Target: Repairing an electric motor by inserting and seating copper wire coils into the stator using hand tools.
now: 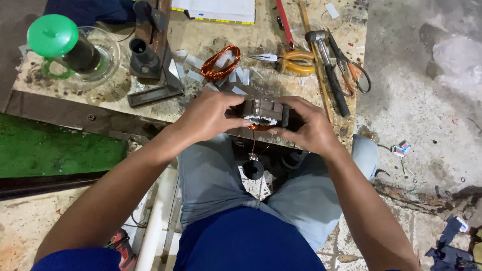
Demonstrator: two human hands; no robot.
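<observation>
Stator core [263, 113]: dark laminated metal ring with pale slot liners, held at the bench's near edge, above the person's lap.
Left hand [208, 116]: clamped on the core's left side.
Right hand [311, 125]: gripping its right side.
Open room: bare concrete floor [422, 100] at 3 o'clock.
Copper coil [220, 62]: glossy loop at 11 o'clock.
Glass jar [75, 52]: green lid, contents unclear, far at 10 o'clock.
Hammer [329, 73]: at 1 o'clock.

I see a motor stator [263, 113] held betw. my left hand [208, 116] & right hand [311, 128], over the near edge of the surface [150, 108]. Behind it lies a wire coil [220, 62]; right of that, pliers [291, 60], hammer [329, 70], scissors [354, 70]. Far left: a jug [63, 47] in a bowl [108, 52].
</observation>
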